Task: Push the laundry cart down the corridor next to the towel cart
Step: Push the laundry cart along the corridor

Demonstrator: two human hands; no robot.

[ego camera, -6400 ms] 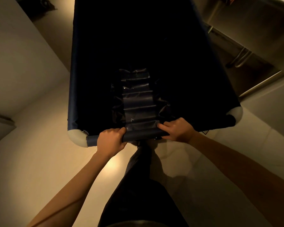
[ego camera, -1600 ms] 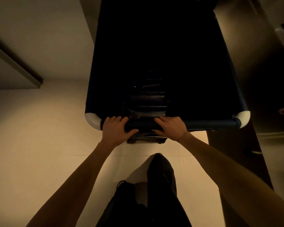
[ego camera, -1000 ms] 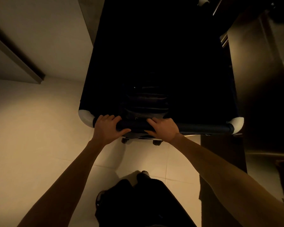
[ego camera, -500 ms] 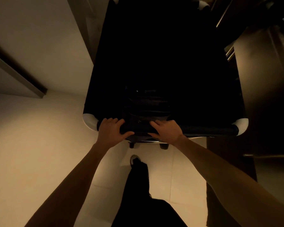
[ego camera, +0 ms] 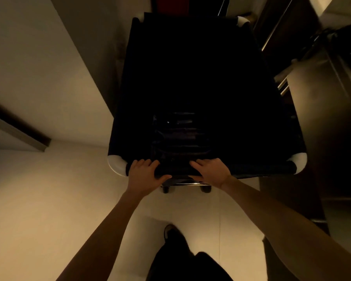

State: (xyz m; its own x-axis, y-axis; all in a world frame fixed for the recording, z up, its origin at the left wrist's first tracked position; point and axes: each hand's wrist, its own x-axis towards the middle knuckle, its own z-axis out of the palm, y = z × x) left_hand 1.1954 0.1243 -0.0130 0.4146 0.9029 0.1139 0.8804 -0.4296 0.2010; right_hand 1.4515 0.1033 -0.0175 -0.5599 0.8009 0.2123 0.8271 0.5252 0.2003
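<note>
The laundry cart (ego camera: pixel 257 169) is a deep dark-blue fabric bin with white rounded corners, filling the middle of the head view. Its inside is almost black; only folded dark fabric shows near the front wall. My left hand (ego camera: pixel 144 175) grips the near top rail left of centre. My right hand (ego camera: pixel 212 171) holds the same rail just right of centre. Two small castors show under the near edge. On the right a dark metal cart (ego camera: pixel 320 110) with rails stands close beside the bin; I cannot tell whether it is the towel cart.
A pale wall (ego camera: pixel 49 74) runs along the left, with a dark skirting strip. The floor (ego camera: pixel 49 209) is light tile, dimly lit. My dark trouser legs and one shoe (ego camera: pixel 170 232) are below the cart. A dark red surface lies beyond the cart's far end.
The cart has rolled forward down the corridor and its far white corners have come into view. The metal cart on the right is closer alongside. Both hands keep the same grip.
</note>
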